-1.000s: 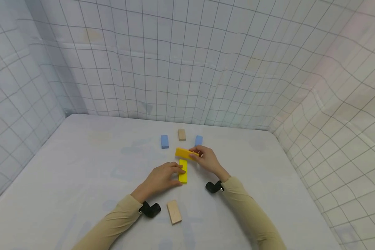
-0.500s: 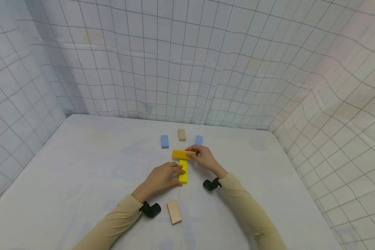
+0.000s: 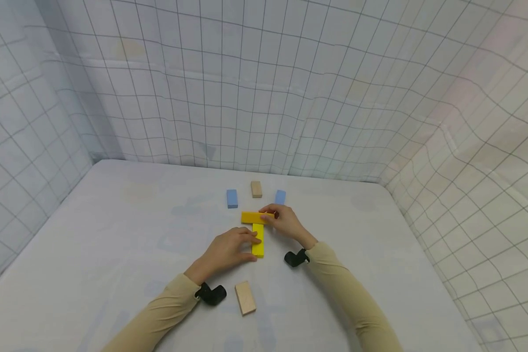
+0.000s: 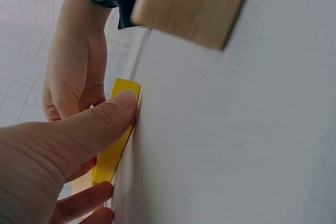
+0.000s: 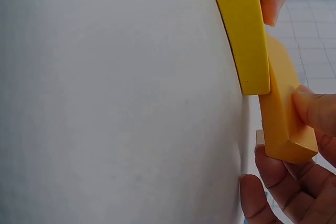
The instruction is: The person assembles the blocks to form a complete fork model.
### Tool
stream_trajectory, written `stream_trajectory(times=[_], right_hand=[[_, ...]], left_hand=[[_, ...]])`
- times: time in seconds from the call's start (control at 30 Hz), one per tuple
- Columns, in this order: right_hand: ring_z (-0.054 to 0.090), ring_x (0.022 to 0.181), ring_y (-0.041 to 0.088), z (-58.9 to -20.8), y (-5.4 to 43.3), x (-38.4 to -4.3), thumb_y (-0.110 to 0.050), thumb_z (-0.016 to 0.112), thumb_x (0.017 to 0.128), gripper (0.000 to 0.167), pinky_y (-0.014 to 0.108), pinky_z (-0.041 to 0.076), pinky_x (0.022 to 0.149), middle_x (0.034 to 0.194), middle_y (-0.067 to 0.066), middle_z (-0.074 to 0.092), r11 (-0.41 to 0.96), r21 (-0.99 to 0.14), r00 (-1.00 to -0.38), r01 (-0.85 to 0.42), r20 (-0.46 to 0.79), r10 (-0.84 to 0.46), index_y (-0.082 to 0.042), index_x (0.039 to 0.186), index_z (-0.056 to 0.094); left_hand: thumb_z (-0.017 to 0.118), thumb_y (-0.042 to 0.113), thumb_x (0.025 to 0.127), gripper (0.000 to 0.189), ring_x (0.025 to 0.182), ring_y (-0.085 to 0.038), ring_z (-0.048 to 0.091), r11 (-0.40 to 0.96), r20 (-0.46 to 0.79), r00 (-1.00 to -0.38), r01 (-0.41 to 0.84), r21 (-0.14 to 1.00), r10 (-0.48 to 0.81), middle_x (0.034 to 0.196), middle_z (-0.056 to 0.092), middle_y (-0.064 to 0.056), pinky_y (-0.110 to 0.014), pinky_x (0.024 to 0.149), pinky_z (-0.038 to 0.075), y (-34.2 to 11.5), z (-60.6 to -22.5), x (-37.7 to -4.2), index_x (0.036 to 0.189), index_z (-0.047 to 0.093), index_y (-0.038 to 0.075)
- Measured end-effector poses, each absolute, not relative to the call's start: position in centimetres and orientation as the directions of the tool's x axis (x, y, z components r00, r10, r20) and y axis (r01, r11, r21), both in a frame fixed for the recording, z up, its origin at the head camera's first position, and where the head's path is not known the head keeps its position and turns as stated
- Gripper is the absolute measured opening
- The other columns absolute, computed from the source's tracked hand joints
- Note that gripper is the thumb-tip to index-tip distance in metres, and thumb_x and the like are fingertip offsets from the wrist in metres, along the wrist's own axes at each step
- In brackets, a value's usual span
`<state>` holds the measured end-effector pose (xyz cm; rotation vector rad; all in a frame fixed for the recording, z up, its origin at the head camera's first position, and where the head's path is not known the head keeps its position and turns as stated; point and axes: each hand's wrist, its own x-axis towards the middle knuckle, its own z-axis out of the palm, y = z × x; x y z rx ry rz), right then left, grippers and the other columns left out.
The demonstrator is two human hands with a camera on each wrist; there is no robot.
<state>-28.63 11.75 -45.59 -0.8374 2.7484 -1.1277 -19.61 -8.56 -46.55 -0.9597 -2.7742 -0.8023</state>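
In the head view, a bright yellow block (image 3: 258, 251) lies lengthwise away from me on the white table. My left hand (image 3: 229, 250) holds it, thumb at its near end and fingertips on its upper part; the left wrist view shows that thumb pressed on the block's end (image 4: 113, 153). An orange-yellow block (image 3: 250, 217) sits crosswise at the far end, making a T shape. My right hand (image 3: 287, 222) pinches its right end. Seen from the right wrist, the orange-yellow block (image 5: 278, 111) meets the yellow block's end, thumb on one side and fingers on the other.
Beyond the hands stand a blue block (image 3: 231, 199), a small wooden block (image 3: 256, 189) and another blue block (image 3: 280, 197), partly behind the right hand. A larger wooden block (image 3: 245, 298) lies nearer, between the forearms. Grid-patterned curtains (image 3: 264, 88) enclose the table.
My right hand has moved slightly left with the orange-yellow block, turning it from slanted to straight across and bringing it against the yellow block's far end. My left hand has stayed put.
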Motion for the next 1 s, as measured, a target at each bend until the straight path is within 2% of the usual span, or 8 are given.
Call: stream_trajectory(times=[0.4, 1.0], right_hand=[[0.048, 0.071, 0.014, -45.52, 11.78, -29.12, -0.019, 0.064, 0.092, 0.019, 0.025, 0.039, 0.063, 0.101, 0.002, 0.067, 0.601, -0.669, -0.863, -0.438, 0.124, -0.490, -0.008, 0.107, 0.072], [0.053, 0.081, 0.017, -45.31, 11.52, -29.17, -0.012, 0.066, 0.091, 0.014, 0.028, 0.045, 0.070, 0.095, 0.004, 0.064, 0.661, -0.568, -0.851, -0.490, 0.146, -0.504, -0.007, 0.102, 0.073]], left_hand=[[0.077, 0.035, 0.079, 0.040, 0.107, -0.020, 0.056, 0.659, 0.276, -0.798, 0.599, 0.454, 0.535, 0.121, 0.061, -0.003, -0.037, 0.086, 0.047, -8.68, -46.66, -19.68, 0.112, 0.071, 0.013], [0.079, 0.035, 0.077, 0.041, 0.107, -0.018, 0.056, 0.654, 0.288, -0.800, 0.597, 0.464, 0.526, 0.121, 0.061, -0.001, -0.036, 0.086, 0.047, -8.50, -47.26, -19.92, 0.112, 0.071, 0.015]])
